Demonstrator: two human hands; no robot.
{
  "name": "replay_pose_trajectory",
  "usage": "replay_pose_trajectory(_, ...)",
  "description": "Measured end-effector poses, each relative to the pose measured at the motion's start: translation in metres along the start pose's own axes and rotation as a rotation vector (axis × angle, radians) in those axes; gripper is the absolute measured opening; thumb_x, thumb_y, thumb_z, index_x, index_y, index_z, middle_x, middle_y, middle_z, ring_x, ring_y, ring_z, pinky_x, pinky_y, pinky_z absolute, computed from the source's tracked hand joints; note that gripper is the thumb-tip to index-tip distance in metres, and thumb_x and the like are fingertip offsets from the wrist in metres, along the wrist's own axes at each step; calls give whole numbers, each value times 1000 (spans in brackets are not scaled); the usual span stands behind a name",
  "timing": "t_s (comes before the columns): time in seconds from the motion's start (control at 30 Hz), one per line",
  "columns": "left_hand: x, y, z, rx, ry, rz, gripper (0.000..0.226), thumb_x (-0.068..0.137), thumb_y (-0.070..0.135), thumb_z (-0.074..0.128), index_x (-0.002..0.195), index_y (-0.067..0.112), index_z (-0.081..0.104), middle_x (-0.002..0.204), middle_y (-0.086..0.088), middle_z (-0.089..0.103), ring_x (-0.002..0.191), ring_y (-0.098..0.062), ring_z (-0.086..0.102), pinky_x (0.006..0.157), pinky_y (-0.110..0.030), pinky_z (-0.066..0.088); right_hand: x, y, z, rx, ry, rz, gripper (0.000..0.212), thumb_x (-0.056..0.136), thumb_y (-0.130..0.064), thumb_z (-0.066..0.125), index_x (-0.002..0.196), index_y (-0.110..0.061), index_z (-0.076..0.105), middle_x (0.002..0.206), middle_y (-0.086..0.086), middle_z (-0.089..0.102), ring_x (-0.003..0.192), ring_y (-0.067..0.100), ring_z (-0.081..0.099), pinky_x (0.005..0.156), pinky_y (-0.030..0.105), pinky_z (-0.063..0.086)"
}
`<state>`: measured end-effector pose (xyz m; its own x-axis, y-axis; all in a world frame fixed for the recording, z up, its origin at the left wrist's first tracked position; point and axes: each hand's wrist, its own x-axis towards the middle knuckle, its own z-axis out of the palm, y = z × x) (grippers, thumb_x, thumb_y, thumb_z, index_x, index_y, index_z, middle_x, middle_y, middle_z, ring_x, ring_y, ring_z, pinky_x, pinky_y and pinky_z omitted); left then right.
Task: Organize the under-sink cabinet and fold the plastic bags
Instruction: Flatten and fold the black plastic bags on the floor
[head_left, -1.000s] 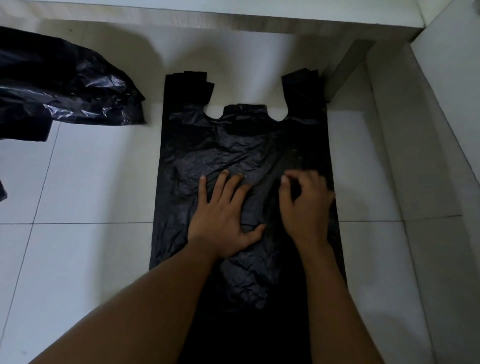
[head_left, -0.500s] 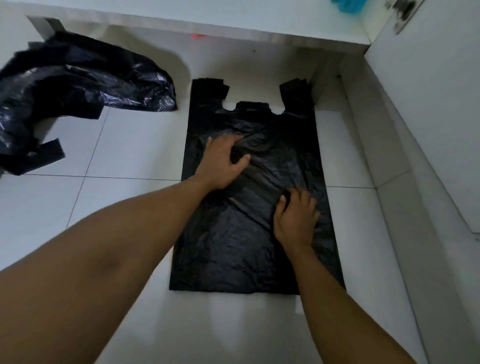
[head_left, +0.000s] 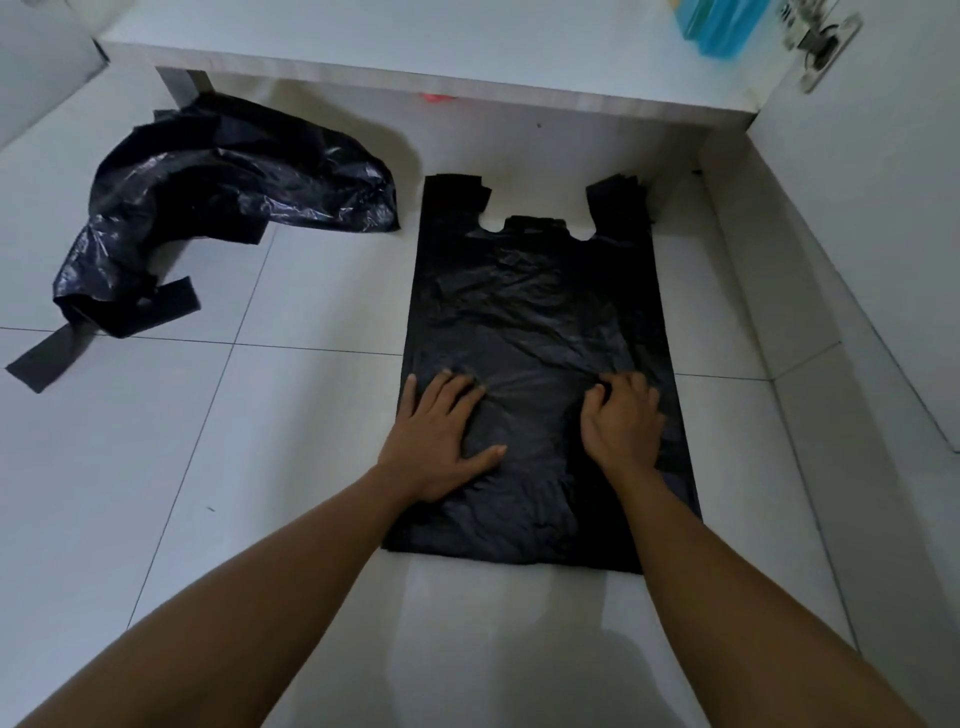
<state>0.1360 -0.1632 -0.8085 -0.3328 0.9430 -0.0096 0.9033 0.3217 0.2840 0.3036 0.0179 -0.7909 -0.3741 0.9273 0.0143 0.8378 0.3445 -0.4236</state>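
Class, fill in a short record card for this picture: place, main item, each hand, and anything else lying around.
place: tiled floor in front of a cabinet
main item: black plastic bag, spread flat, handles toward the cabinet
left hand: flat on the bag, fingers spread
right hand: on the bag, fingers bent; pinching or not is unclear
elsewhere: crumpled bag, lying to the left

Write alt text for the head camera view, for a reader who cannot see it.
Two bare hands press a black plastic bag flat on a white tiled floor, the left hand with fingers spread, the right hand with fingers bent. A second, crumpled black bag lies to the left.
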Motion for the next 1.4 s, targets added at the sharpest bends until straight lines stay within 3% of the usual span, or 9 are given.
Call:
replay_pose_trajectory(0.13,-20,10,-2,63,84,4,92,89,79,30,159,20,25,167,-5,16,155,-28,0,121,-61,0,3,-12,-13,-18,-21,42,35,99,-25,42,124,-10,62,130,12,54,118,32,49,98,49,36)
replay_pose_trajectory(0.23,-33,11,15,69,22,-7,99,86,85,25,159,19,23,167,-6,17,155,-27,1,122,-58,6,-27,-34,3,-84,68,-155,34,95,-29,47,126,-20,59,131,5,54,119,27,48,96,47,33)
replay_pose_trajectory(0.47,-34,10,17,65,30,-13,102,83,85,33,158,17,28,166,-6,19,155,-26,5,123,-57,8,-56,-37,41,-144,-147,-438,45,99,-38,28,133,-28,56,144,-3,48,137,19,38,110,51,28)
replay_pose_trajectory(0.8,-34,11,14,61,-8,-46,105,82,90,24,160,22,18,168,-3,12,155,-24,-2,124,-56,3,4,95,-35,-115,39,118,41,103,-35,38,139,-19,47,150,7,41,140,27,30,112,62,17)
replay_pose_trajectory(0.93,-31,10,10,23,-66,-59,105,80,90,25,161,26,11,169,2,4,155,-20,-11,124,-52,-7,6,40,-30,-118,118,-139,29,97,-29,47,122,-22,59,132,4,54,124,26,44,101,49,28)
replay_pose_trajectory(1.03,-27,7,1,-67,-131,-88,98,79,84,22,160,29,13,168,4,5,154,-16,-11,124,-49,-8,-1,-3,-11,-161,-52,-355,28,98,-27,47,121,-25,62,129,0,54,121,22,46,99,44,29)
replay_pose_trajectory(1.2,-6,17,-36,-21,-325,-159,85,85,73,29,157,28,21,165,0,18,153,-23,10,121,-62,-2,-2,-21,-8,-205,-268,-281,33,98,-28,43,128,-25,58,130,0,51,124,23,42,102,49,30)
replay_pose_trajectory(1.3,13,16,-74,88,-295,-121,85,91,70,39,159,27,10,163,-5,24,149,-29,24,115,-71,-7,8,-43,-25,-149,-171,-249,27,96,-30,46,117,-26,63,117,0,63,114,24,53,98,46,29)
replay_pose_trajectory(1.4,39,-8,-142,339,-214,29,89,90,67,47,159,26,9,159,-8,33,143,-32,36,119,-63,12,25,-107,-50,-38,-50,-277,25,97,-31,49,115,-26,64,112,-2,66,107,22,57,97,43,30)
